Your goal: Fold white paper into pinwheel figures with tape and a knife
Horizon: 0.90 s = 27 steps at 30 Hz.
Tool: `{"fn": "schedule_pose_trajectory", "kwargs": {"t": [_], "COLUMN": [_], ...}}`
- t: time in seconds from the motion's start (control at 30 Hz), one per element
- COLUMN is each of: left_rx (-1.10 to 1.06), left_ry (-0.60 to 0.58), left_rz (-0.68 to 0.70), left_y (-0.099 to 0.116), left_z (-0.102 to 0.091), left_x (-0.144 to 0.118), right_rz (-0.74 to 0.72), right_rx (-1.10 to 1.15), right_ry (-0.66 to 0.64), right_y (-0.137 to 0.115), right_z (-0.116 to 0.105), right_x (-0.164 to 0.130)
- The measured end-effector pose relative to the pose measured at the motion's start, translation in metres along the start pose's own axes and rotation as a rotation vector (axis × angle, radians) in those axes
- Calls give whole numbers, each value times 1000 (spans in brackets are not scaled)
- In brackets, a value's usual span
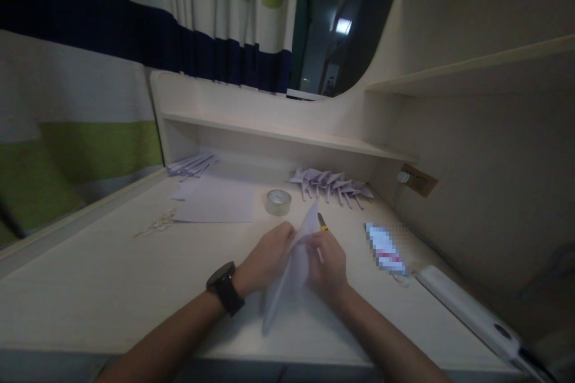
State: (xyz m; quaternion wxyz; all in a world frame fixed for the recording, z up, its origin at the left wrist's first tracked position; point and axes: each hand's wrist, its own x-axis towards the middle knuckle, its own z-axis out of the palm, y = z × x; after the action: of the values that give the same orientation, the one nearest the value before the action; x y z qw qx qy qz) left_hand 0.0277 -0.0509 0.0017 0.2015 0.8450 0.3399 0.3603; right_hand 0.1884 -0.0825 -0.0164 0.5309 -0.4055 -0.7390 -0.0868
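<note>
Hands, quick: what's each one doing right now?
Left hand: closed on the folded paper sheet, pinching its left side.
Right hand: closed on the same sheet's right side; a yellow-banded tool lies just beyond it.

No text, label or number can be read anywhere on the desk [112, 275].

The scene is dim and slightly grainy. The brightest spot is a small white light [343, 26] beyond the dark window opening. The pale wooden desk [90, 275] bows at the edges from wide-angle distortion.
</note>
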Motion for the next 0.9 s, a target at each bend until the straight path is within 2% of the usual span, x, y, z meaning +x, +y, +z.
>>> {"fn": "schedule_pose_trajectory", "kwargs": {"t": [0.1,0.2,0.47,0.63,0.73,0.9], "left_rx": [-13,13,71,-48,-123,-215], "left_ry": [11,38,120,128,62,-145], "left_rz": [19,14,-2,-87,-89,-71], "left_y": [2,4,4,6,3,-9], "left_z": [0,1,4,-1,-1,10], "left_x": [-1,-2,-3,-2,-2,-2], "right_rz": [-73,-60,219,419,517,518], "right_rx": [-35,-47,59,131,49,-140], "right_ry": [26,67,72,58,92,61], "right_y": [0,-2,-13,-2,13,27], "right_z": [-1,1,3,1,-1,-1], "right_x": [-1,0,2,6,7,5]}}
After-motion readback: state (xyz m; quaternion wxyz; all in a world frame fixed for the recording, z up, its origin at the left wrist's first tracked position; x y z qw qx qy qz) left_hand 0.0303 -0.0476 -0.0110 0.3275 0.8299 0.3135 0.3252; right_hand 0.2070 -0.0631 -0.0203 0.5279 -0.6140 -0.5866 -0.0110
